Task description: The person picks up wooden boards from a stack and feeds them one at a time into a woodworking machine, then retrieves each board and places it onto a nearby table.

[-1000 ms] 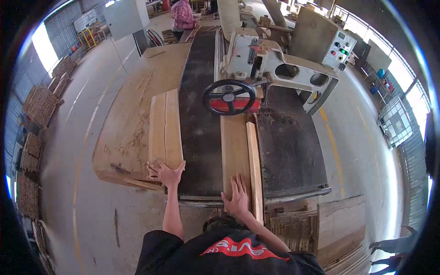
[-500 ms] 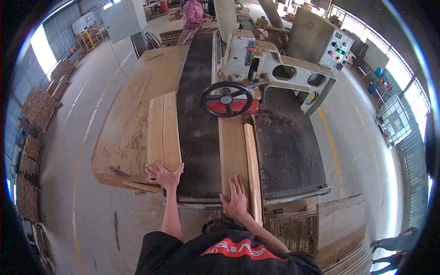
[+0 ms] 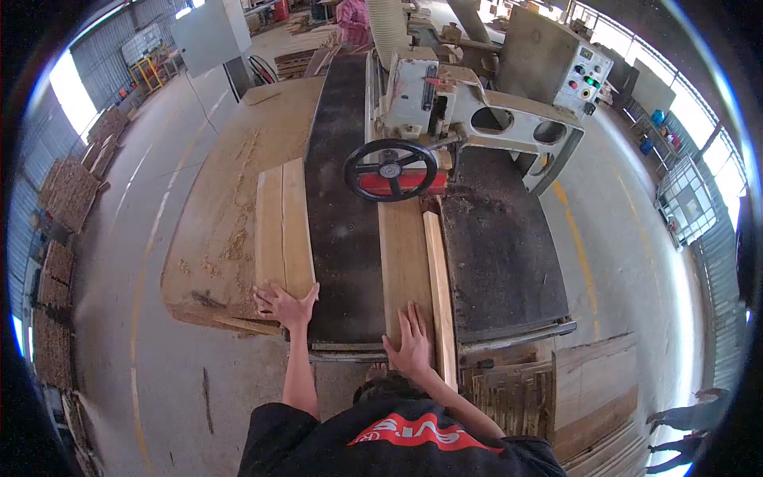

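Observation:
My left hand (image 3: 287, 305) lies with fingers spread over the near end of two boards (image 3: 284, 230) placed side by side on the wooden side table. Its thumb reaches the right edge of these boards. My right hand (image 3: 410, 343) rests flat, fingers stretched, on the near part of a long plank (image 3: 404, 270) on the dark machine bed. The plank's far end goes out of sight beneath the sawing machine (image 3: 413, 95), behind its black handwheel (image 3: 390, 170). Along the plank's right side runs a narrow wooden strip (image 3: 440, 294).
Sawdust covers the side table (image 3: 203, 230). A control box (image 3: 584, 79) with lit buttons stands at the back right. Stacked boards (image 3: 594, 381) lie near my right side, and wood piles (image 3: 56, 270) line the left. A person in pink (image 3: 354, 22) is behind the machine.
The camera view has shifted slightly. Both hands stay in the same places on the wood, and the boards show no clear movement.

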`<state>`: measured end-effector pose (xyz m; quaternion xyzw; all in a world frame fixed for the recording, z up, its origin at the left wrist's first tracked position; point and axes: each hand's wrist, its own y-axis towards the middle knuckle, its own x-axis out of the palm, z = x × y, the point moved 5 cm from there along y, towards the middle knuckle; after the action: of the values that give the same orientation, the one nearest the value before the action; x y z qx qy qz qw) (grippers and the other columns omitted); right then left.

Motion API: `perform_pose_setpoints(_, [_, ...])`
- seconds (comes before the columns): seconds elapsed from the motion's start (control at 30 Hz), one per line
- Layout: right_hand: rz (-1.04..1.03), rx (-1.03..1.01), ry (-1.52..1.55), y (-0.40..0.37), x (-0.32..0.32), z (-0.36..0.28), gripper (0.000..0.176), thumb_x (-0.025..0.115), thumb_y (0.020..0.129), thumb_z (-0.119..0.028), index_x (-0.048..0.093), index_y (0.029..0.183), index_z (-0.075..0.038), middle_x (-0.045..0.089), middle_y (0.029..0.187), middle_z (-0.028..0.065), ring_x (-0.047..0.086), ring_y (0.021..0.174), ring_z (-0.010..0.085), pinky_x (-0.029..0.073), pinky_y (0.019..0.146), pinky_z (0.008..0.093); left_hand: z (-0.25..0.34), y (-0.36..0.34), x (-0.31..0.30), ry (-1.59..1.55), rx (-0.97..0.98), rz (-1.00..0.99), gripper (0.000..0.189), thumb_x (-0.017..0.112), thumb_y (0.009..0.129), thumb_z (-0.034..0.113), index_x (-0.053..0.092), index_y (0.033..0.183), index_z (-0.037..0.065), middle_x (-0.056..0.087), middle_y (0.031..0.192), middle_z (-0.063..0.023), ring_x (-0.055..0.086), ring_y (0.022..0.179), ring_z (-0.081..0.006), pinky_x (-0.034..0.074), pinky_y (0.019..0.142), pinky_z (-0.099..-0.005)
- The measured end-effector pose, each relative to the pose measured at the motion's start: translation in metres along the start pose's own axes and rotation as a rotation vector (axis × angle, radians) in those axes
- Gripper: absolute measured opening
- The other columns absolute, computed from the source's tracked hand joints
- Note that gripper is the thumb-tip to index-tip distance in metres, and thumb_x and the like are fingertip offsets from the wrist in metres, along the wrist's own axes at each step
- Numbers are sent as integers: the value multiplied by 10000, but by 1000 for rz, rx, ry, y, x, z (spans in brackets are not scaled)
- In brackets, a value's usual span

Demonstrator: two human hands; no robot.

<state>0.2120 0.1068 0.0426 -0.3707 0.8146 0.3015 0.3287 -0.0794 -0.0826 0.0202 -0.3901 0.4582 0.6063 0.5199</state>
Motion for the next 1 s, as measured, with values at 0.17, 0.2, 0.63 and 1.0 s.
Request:
perform_pose_setpoints(0.17, [13,-2,9,-2,3,3,823,764,927,-320,406,1588,18,284,1718,265,279,1584,470,322,1272,550,2,-2,-6,-1,14,15,1489,747,622,928,262,1674,-7,131,1717,-363,101,1593,-550,121,1205,-780])
perform_pose_setpoints(0.2, [14,-4,0,-1,2,2,823,762,929,-321,405,1588,20,284,1717,266,277,1584,471,322,1273,549,2,-1,-5,-1,17,21,1484,749,623,926,269,1670,-9,136,1716,-363,107,1591,-551,123,1204,-780])
perform_pose_setpoints(0.63, [1,0,-4,-1,1,0,814,759,928,-330,415,1577,23,284,1713,276,286,1577,477,330,1266,555,0,-1,0,3,6,21,1454,774,623,902,305,1652,-12,135,1722,-348,119,1595,-535,155,1189,-796])
perform_pose_setpoints(1.0, [33,-24,1,-1,0,0,812,776,917,-313,431,1567,29,283,1713,278,290,1575,478,326,1273,550,-1,1,3,24,3,6,1460,767,630,906,286,1657,-14,130,1725,-338,96,1599,-529,160,1190,-795])
